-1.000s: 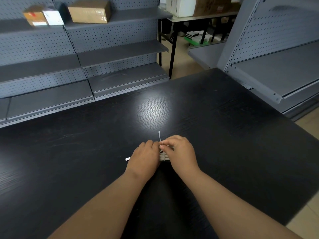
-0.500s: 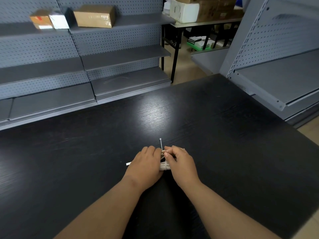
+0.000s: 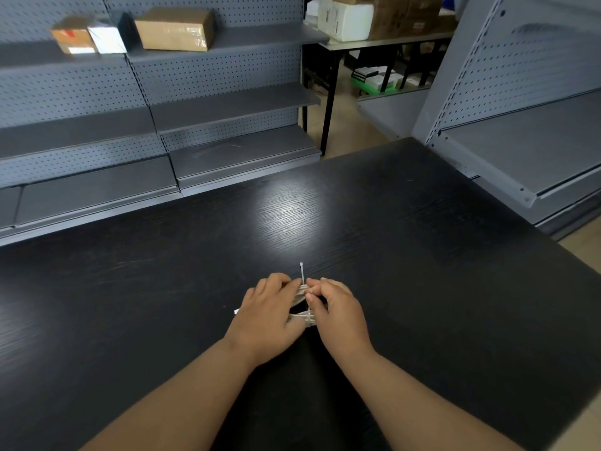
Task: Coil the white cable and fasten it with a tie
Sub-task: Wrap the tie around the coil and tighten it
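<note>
The white cable (image 3: 301, 315) is coiled into a flat bundle on the black table (image 3: 422, 255), mostly hidden between my two hands. My left hand (image 3: 266, 315) grips the bundle's left side, and a white cable end pokes out beside its wrist. My right hand (image 3: 338, 315) holds the bundle's right side, with thumb and fingertips pinching at the strands. A thin white tie (image 3: 302, 273) sticks out from the bundle's far edge, pointing away from me, its small head at the far tip.
Grey pegboard shelving (image 3: 227, 102) runs along the table's far side, with cardboard boxes (image 3: 175, 29) on its top shelf. Another grey shelf unit (image 3: 520, 141) stands at the right. A metal table with boxes (image 3: 374, 21) is further back.
My hands stay on the bundle in the same spot. The fingertips have parted a little, so more of the white strands shows between them. The camera tilted slightly.
</note>
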### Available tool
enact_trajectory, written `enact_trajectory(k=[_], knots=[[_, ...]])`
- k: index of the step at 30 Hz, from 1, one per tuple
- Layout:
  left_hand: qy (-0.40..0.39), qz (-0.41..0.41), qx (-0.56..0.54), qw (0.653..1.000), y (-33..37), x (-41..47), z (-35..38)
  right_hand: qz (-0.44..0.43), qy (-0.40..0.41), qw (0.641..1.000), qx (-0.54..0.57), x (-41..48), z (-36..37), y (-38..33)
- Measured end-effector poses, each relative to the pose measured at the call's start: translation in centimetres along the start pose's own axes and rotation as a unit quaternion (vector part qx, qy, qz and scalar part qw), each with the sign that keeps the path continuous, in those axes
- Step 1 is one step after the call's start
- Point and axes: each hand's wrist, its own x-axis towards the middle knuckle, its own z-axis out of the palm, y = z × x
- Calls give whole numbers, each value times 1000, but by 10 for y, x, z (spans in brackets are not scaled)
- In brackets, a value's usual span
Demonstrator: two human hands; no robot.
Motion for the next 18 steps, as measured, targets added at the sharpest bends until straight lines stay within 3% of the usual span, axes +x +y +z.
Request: enact_trajectory(k=[3,5,8,18], knots=[[53,-90,-150,983,3,9,2,0,-5,1000,-4,0,-1,1],[93,-159,-188,965,6,22,6,-2,-6,1000,-7,0,-1,0],[112,-233,-175,950,7,40,8,3,-10,1000,-6,0,-1,0],[23,-347,-121,930,15,71,-7,1,-21,1000,0,0,-3,2]])
